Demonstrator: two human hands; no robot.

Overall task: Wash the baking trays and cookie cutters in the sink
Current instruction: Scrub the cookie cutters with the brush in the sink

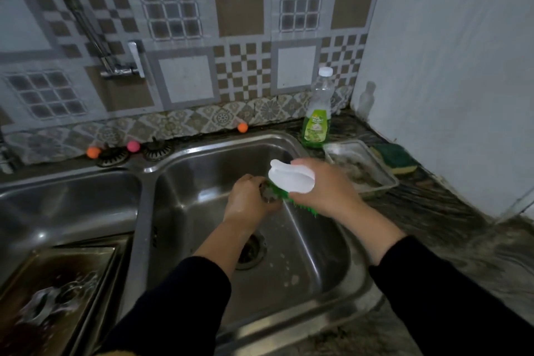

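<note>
Over the right basin of the steel sink [202, 170], my left hand [248, 202] grips a small metal cookie cutter [267, 196], mostly hidden by my fingers. My right hand [329, 191] holds a scrubbing brush [290, 179] with a white handle and green bristles, pressed against the cutter. In the left basin lies a dark baking tray [95, 257] holding water and several metal cookie cutters [55, 300].
A green dish soap bottle [316, 121] stands behind the sink's right corner. A clear plastic container [384, 170] and a green-yellow sponge [397, 157] sit on the counter to the right. The black faucet [81, 17] arches at the upper left. A drain [251, 251] lies below my hands.
</note>
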